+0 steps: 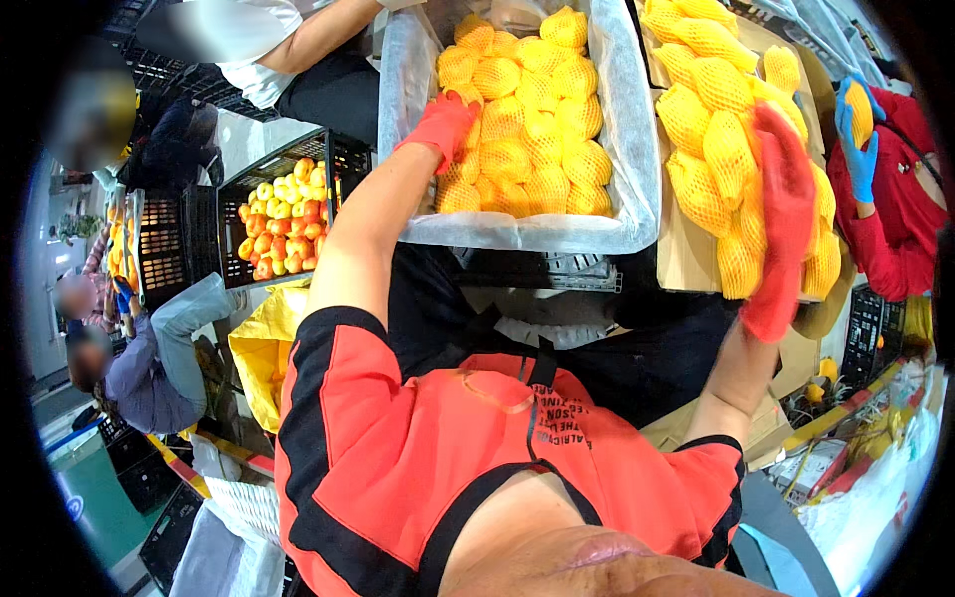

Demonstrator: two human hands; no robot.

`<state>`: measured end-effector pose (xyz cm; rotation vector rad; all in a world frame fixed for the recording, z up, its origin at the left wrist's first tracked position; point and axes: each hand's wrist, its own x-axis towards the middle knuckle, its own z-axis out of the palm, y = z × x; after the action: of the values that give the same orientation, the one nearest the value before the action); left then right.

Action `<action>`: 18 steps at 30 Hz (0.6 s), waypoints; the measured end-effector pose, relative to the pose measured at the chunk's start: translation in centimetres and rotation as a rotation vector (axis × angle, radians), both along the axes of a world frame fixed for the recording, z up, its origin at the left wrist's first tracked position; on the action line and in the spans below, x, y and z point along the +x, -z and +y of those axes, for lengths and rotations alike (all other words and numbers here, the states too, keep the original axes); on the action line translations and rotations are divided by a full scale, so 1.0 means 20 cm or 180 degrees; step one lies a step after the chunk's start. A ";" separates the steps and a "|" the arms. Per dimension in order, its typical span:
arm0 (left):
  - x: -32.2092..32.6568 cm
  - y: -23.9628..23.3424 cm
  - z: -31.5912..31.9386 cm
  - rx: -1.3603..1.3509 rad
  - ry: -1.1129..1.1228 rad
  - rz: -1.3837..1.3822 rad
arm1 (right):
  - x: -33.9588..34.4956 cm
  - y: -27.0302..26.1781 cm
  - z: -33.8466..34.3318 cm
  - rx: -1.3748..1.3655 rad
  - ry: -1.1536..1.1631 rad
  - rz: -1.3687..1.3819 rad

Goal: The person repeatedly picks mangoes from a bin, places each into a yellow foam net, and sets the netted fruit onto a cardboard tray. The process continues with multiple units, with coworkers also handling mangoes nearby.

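Observation:
My left hand (442, 133), in a red glove, reaches over the left side of a crate with a pale sheet liner (522, 237). Its fingers rest on the fruit in yellow foam nets (506, 160) packed there in rows. Whether they grip one is hidden. My right hand (783, 216), also gloved in red and slightly blurred, lies against a loose heap of foam-netted fruit (727, 149) on cardboard (683, 261) to the right. The fingers point away from me, and their inner side is hidden.
A black crate of red and yellow apples (287, 224) stands at left, above a yellow bag (257, 358). At far right, a co-worker's blue-gloved hand (858, 149) holds a yellow fruit. Another person's forearm (324, 37) is near the crate's upper left. More people sit farther left.

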<state>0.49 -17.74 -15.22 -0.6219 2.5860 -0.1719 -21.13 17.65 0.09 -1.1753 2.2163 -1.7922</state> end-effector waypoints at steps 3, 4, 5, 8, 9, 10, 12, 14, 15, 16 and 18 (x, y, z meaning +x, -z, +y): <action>0.08 0.17 -0.07 0.0484 0.0114 0.0611 | 0.33 0.01 -0.21 0.0441 -0.0786 -0.0299; 0.10 0.17 -0.07 0.0539 0.0047 0.0788 | 0.39 0.03 -0.27 0.0593 -0.0966 -0.0317; 0.13 0.18 -0.09 0.0567 -0.0055 0.0956 | 0.43 0.05 -0.33 0.0594 -0.1166 -0.0519; 0.24 0.20 -0.08 0.0437 0.0060 0.0794 | 0.55 0.17 -0.40 0.0667 -0.1625 -0.0537; 0.23 0.09 -0.01 0.0373 0.0484 0.0666 | 0.57 0.23 -0.41 0.0425 -0.1725 -0.0802; 0.23 -0.01 0.03 0.0493 0.0317 0.0706 | 0.61 0.27 -0.41 0.0296 -0.1656 -0.1005; 0.21 -0.19 0.11 0.0741 -0.0057 0.0805 | 0.59 0.37 -0.38 0.0089 -0.1520 -0.1300; 0.09 -0.34 0.21 0.1632 0.0145 0.1860 | 0.52 0.45 -0.37 -0.0087 -0.1352 -0.1540; 0.06 -0.40 0.28 0.2094 0.0197 0.2342 | 0.51 0.42 -0.36 -0.0353 -0.1245 -0.2102; 0.02 -0.51 0.39 0.2315 0.0428 0.2387 | 0.51 0.35 -0.34 -0.0621 -0.1128 -0.2682; -0.06 -0.68 0.64 0.2587 0.1114 0.2616 | 0.50 0.28 -0.29 -0.1037 -0.1596 -0.3884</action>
<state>-0.74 -4.94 -1.52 0.1150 3.1052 1.1956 -11.07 11.84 -5.52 -0.3369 0.8845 -1.8540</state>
